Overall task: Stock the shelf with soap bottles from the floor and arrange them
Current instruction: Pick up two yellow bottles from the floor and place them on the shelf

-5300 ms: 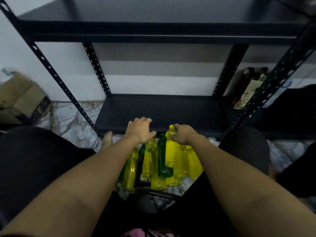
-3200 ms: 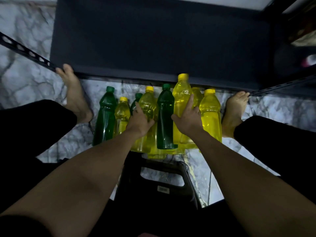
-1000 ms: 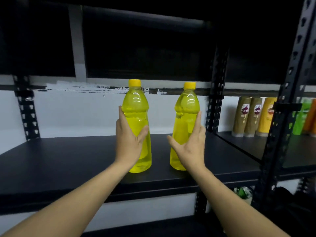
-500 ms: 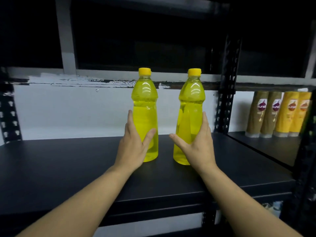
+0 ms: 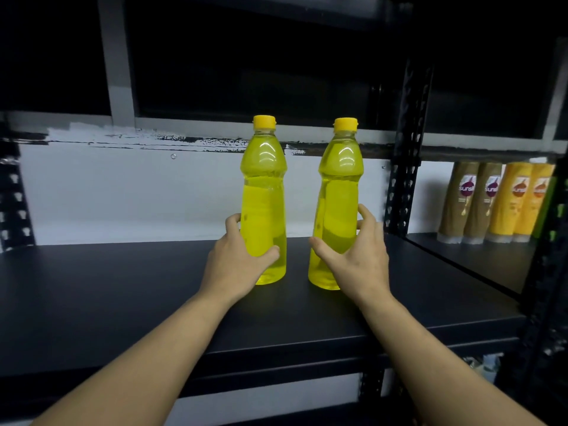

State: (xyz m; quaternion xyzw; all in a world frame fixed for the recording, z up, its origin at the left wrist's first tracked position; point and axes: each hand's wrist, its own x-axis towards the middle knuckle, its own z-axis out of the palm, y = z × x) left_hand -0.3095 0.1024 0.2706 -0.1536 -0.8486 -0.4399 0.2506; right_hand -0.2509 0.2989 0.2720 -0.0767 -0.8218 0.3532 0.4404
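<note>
Two clear bottles of yellow soap with yellow caps stand upright on the black shelf (image 5: 123,290), side by side with a gap between them. My left hand (image 5: 236,265) wraps the lower part of the left yellow bottle (image 5: 264,192). My right hand (image 5: 358,259) wraps the lower part of the right yellow bottle (image 5: 339,192), thumb in front and fingers behind. Both bottle bases rest on the shelf board. The bottles on the floor are out of view.
A black perforated upright (image 5: 405,149) stands just right of the right bottle. Beyond it, a neighbouring shelf carries several brown and yellow shampoo bottles (image 5: 495,201). Another black upright (image 5: 12,204) marks the shelf's left end. A dark shelf level hangs overhead.
Over the last five seconds my hands lifted two yellow bottles from the floor group and stood them on the shelf. In the last second the bottles slid further back, and my fingers curled tighter round them.
</note>
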